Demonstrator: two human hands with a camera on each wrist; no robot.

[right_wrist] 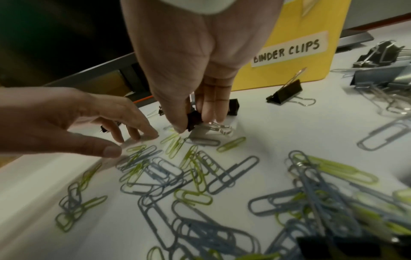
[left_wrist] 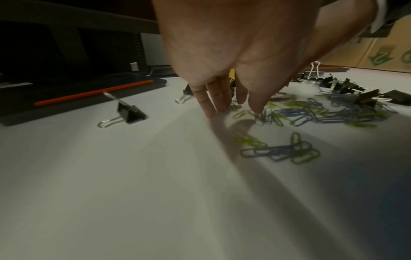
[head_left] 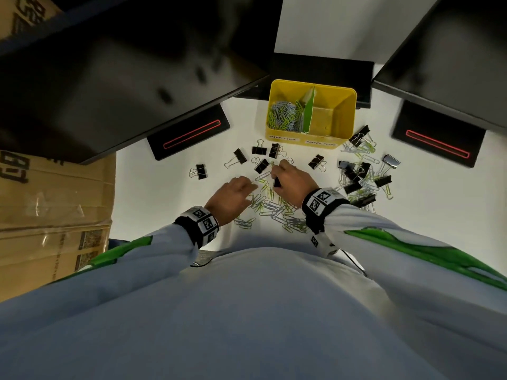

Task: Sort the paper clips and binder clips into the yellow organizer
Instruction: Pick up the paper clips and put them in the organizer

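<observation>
Head view: a white bench (head_left: 153, 204) strewn with clips, seen over two grey sleeves.
Right hand (head_left: 292, 182): grip pinching a small black metal binder clip (right_wrist: 193, 119) just above the bench.
Left hand (head_left: 233, 196): grip released, straight fingertips (left_wrist: 211, 109) touching the bench beside blue and green wire paper clips (right_wrist: 169, 168).
Yellow plastic organizer (head_left: 343, 133): behind the hands; paper clips fill its left compartment.

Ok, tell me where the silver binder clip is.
Head view, far right of the table: the silver binder clip lies right of the clip pile, below-right of the yellow organizer.
</observation>
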